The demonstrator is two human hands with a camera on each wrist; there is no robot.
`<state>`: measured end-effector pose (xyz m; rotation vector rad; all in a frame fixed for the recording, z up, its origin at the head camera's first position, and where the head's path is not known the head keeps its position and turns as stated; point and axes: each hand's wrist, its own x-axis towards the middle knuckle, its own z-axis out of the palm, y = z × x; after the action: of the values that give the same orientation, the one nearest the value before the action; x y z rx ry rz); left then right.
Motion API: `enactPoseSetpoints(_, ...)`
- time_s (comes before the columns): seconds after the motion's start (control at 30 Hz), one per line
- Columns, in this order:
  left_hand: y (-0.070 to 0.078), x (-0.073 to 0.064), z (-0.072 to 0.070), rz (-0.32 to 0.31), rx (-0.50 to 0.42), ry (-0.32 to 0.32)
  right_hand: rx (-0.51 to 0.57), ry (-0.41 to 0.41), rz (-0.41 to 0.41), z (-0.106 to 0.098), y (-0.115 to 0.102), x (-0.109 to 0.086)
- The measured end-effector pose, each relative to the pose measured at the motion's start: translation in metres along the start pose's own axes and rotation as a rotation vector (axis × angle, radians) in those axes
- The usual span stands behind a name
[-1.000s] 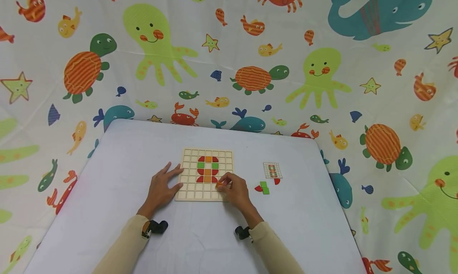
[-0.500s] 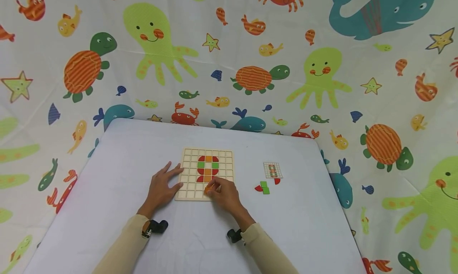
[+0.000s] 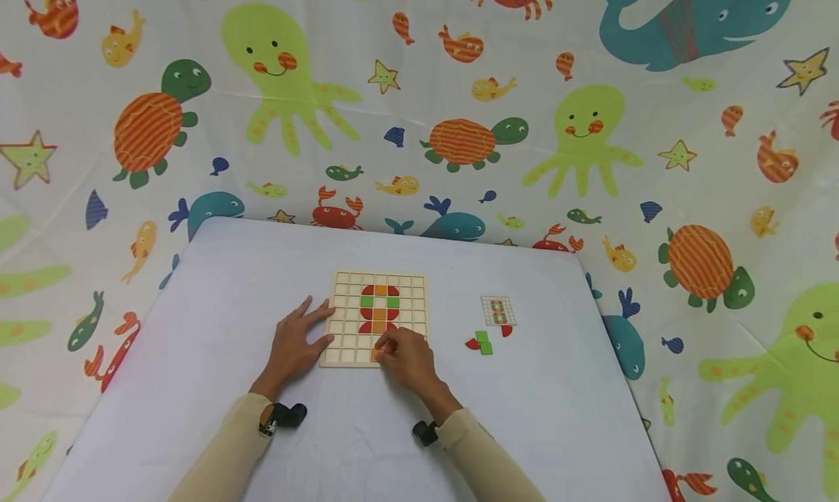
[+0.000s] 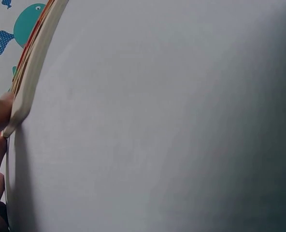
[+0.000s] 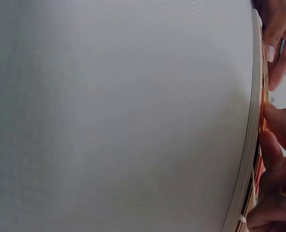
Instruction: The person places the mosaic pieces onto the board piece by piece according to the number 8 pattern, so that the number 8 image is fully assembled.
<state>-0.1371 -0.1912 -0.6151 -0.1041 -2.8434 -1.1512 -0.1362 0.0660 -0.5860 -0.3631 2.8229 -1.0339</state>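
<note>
A wooden grid board (image 3: pixel 342 345) lies on the white table, with red rounded pieces (image 3: pixel 367 314), green squares (image 3: pixel 368 302) and orange squares (image 3: pixel 379 315) set in its middle columns. My left hand (image 3: pixel 295 345) rests at the board's left edge, fingers spread and touching the rim; the left wrist view shows its fingertips on the board edge (image 4: pixel 34 67). With thumb and fingertips my right hand (image 3: pixel 411 360) pinches an orange square tile (image 3: pixel 376 355) at a bottom-row cell. That orange tile (image 5: pixel 264 108) lies low against the board in the right wrist view. The hand covers the board's lower right.
To the board's right lies a small pattern card (image 3: pixel 487 320) with a printed grid. Beside it are loose pieces: two green squares (image 3: pixel 486 348) and two red quarter-rounds (image 3: pixel 472 344). A sea-animal cloth (image 3: pixel 419 87) hangs behind the white table (image 3: pixel 249 283).
My right hand has moved left with the orange tile, from the board's right part to a bottom-row cell, where the tile now sits flatter. The left hand has stayed in place.
</note>
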Motion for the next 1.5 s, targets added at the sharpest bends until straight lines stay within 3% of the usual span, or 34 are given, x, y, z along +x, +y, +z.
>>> enactPoseSetpoints(0.27, 0.0, 0.0, 0.0, -0.006, 0.002, -0.011, 0.057, -0.017, -0.02, -0.009, 0.005, -0.001)
enactPoseSetpoints(0.43, 0.0, 0.001, 0.001, -0.012, 0.01, -0.013, 0.121, 0.041, 0.003, -0.027, 0.023, -0.001)
enactPoseSetpoints(0.7, -0.001, 0.002, 0.001, -0.002, 0.017, -0.009, 0.113, 0.166, 0.121, -0.068, 0.073, 0.004)
enactPoseSetpoints(1.0, -0.001, 0.001, 0.002, 0.005, 0.007, -0.004, 0.058, 0.268, 0.269, -0.103, 0.118, -0.009)
enactPoseSetpoints(1.2, -0.001, 0.0, 0.001, 0.007, 0.001, 0.002, -0.018, 0.267, 0.351, -0.111, 0.131, -0.016)
enactPoseSetpoints(1.5, -0.001, 0.0, 0.001, 0.007, -0.005, 0.006, -0.03, 0.241, 0.353, -0.112, 0.133, -0.014)
